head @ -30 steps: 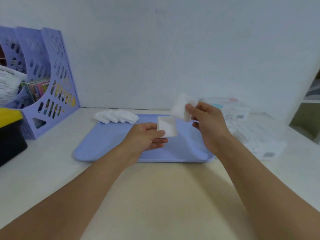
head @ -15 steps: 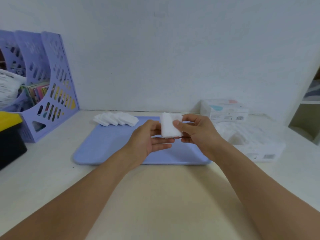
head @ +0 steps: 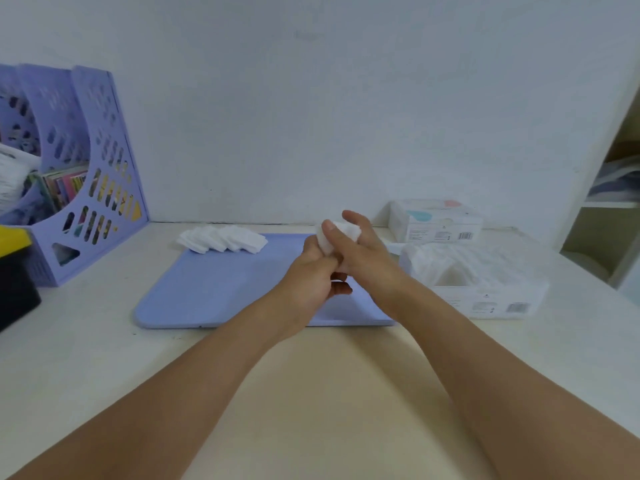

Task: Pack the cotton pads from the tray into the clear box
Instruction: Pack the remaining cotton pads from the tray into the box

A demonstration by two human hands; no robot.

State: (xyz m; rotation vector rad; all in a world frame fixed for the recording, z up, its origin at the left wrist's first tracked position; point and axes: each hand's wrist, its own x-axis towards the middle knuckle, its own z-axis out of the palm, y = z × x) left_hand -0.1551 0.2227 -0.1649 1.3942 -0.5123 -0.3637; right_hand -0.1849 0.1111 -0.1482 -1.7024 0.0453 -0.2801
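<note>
A small stack of white cotton pads (head: pixel 337 235) is held above the blue tray (head: pixel 221 289) between both hands. My left hand (head: pixel 313 277) grips the stack from below and the left, and my right hand (head: pixel 363 258) grips it from the right with the thumb on top. More cotton pads (head: pixel 221 239) lie fanned out at the tray's far left corner. The clear box (head: pixel 481 278) stands right of the tray, with white pads inside.
A purple file rack (head: pixel 86 188) with papers stands at the back left, with a yellow-and-black object (head: pixel 14 271) in front of it. A white carton (head: pixel 434 221) sits behind the clear box. A shelf opening shows at the far right.
My two hands have come together around the pads and shifted slightly right. The pads, earlier held apart in each hand, are now one stack squeezed between both hands.
</note>
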